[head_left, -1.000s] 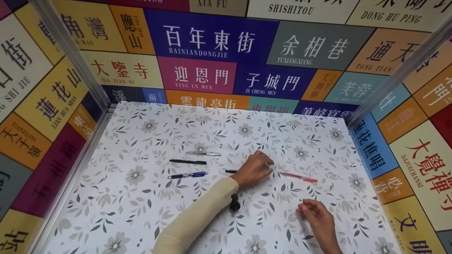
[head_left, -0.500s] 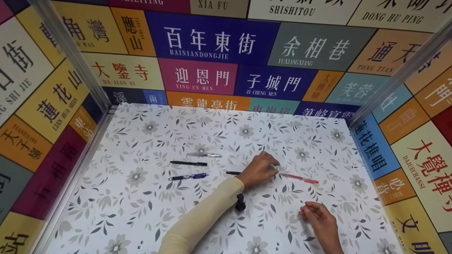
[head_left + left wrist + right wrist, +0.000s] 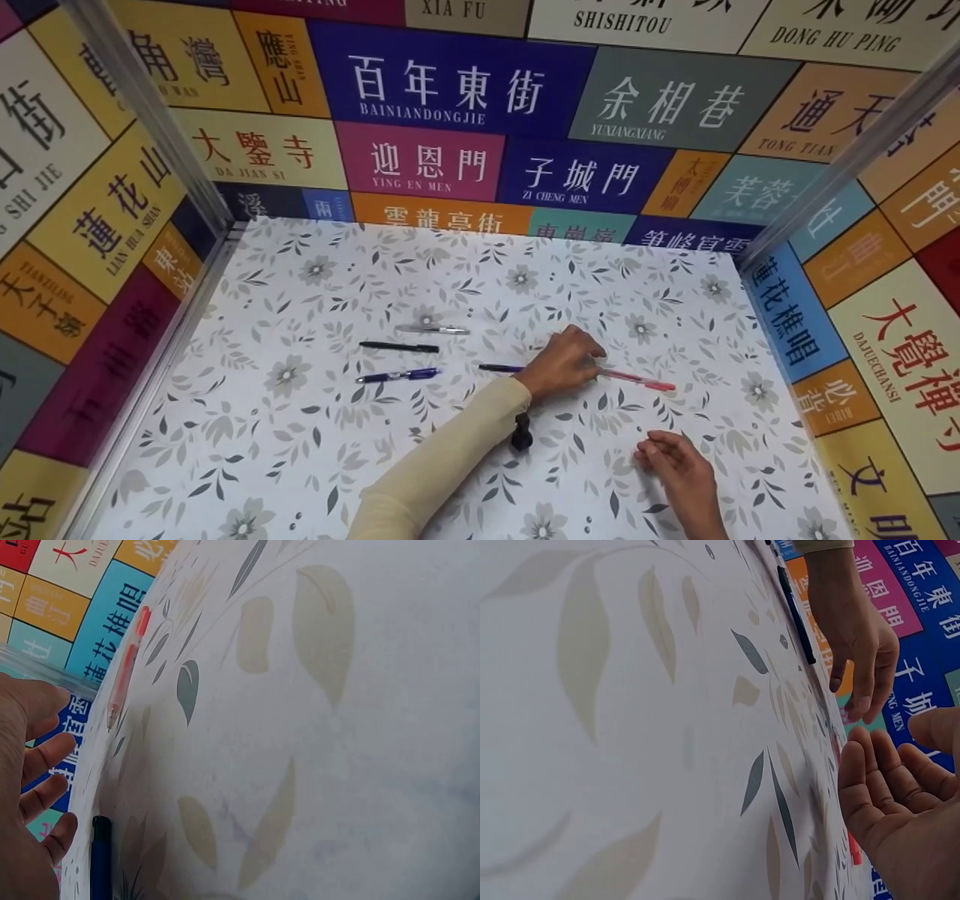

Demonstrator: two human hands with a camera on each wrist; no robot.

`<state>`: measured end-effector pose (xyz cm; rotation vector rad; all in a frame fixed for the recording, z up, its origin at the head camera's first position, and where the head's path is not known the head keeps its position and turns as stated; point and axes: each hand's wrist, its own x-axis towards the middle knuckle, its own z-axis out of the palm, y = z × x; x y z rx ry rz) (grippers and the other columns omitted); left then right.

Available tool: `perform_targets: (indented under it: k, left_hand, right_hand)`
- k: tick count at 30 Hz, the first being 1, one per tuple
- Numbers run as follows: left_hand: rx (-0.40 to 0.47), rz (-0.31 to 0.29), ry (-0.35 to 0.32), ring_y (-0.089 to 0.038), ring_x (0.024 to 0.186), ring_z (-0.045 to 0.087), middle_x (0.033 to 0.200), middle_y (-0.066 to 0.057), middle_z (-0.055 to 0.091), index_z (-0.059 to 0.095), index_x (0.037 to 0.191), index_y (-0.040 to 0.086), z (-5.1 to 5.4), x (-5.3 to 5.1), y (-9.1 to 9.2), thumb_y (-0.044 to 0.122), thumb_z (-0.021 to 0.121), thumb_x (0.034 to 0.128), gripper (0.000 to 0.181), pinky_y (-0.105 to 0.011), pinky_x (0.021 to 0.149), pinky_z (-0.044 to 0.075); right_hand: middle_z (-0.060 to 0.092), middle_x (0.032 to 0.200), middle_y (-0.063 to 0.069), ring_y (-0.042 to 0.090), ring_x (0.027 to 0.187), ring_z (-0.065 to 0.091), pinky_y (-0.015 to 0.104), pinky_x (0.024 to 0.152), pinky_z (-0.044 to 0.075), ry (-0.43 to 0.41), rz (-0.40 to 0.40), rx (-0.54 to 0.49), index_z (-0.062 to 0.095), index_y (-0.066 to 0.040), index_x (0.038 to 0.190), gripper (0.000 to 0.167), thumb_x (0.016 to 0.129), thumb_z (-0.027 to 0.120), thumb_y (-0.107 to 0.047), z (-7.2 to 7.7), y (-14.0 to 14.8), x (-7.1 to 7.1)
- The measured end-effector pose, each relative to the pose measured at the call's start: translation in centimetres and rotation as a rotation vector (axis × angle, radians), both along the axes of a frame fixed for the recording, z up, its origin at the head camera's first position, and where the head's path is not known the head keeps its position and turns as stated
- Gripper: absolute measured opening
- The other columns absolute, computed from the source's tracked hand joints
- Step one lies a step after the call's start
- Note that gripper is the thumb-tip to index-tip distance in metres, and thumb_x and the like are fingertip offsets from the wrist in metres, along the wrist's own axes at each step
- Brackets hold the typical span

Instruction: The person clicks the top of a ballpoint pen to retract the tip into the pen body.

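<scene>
My left hand (image 3: 566, 364), in a beige sleeve, hovers over the middle of the table with fingers loosely bent and nothing between them. Just right of its fingertips lies a red pen (image 3: 637, 379) with a clear barrel; in the left wrist view this red pen (image 3: 129, 667) lies apart from the fingers. A dark blue pen (image 3: 499, 368) lies partly hidden under the left hand. Nearer the front right, my right hand (image 3: 682, 476) is held with fingers slightly bent, holding nothing. The right wrist view shows both hands, with the left hand (image 3: 859, 637) beyond.
To the left on the floral white table (image 3: 300, 457) lie a clear pen (image 3: 435, 329), a black pen (image 3: 399, 346) and a blue pen (image 3: 397, 376), roughly side by side. Panels with printed signs (image 3: 450, 82) enclose the back and both sides.
My left hand has shifted a little to the right, toward the red pen, uncovering more of the dark blue pen. My right hand has barely moved. The pens lie where they were.
</scene>
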<state>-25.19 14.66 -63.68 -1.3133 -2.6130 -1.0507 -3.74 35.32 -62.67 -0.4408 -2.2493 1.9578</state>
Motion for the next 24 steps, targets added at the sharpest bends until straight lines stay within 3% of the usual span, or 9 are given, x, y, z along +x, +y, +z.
perform_targets:
  k: [5,15,24]
  left_hand:
    - [-0.035,-0.009,-0.009,-0.02,0.12,0.059,0.125,0.0,0.078,0.081,0.129,0.011,-0.2,0.2,0.5,0.027,0.077,0.1043,0.03,-0.034,0.099,0.046]
    - [-0.085,-0.013,0.053,-0.016,0.116,0.059,0.121,0.004,0.077,0.082,0.126,0.015,-0.5,0.5,2.7,0.031,0.075,0.1047,0.028,-0.031,0.094,0.045]
    - [-0.145,0.034,0.074,-0.014,0.114,0.059,0.12,0.008,0.078,0.083,0.125,0.02,-1.5,0.7,4.2,0.034,0.073,0.1049,0.026,-0.032,0.093,0.044]
  right_hand:
    - [0.078,0.105,0.022,0.019,0.09,0.08,0.028,0.08,0.065,0.037,0.016,-0.036,0.058,0.023,0.131,0.033,0.104,0.07,0.007,-0.1,0.1,0.2]
    - [0.078,0.107,0.022,0.018,0.091,0.08,0.027,0.081,0.065,-0.036,-0.021,-0.012,0.061,0.019,0.132,0.033,0.104,0.072,0.004,0.0,0.2,0.3]
    - [0.078,0.107,0.021,0.018,0.09,0.079,0.027,0.081,0.064,-0.025,-0.025,-0.014,0.06,0.02,0.132,0.033,0.105,0.07,0.005,-0.3,0.4,0.5]
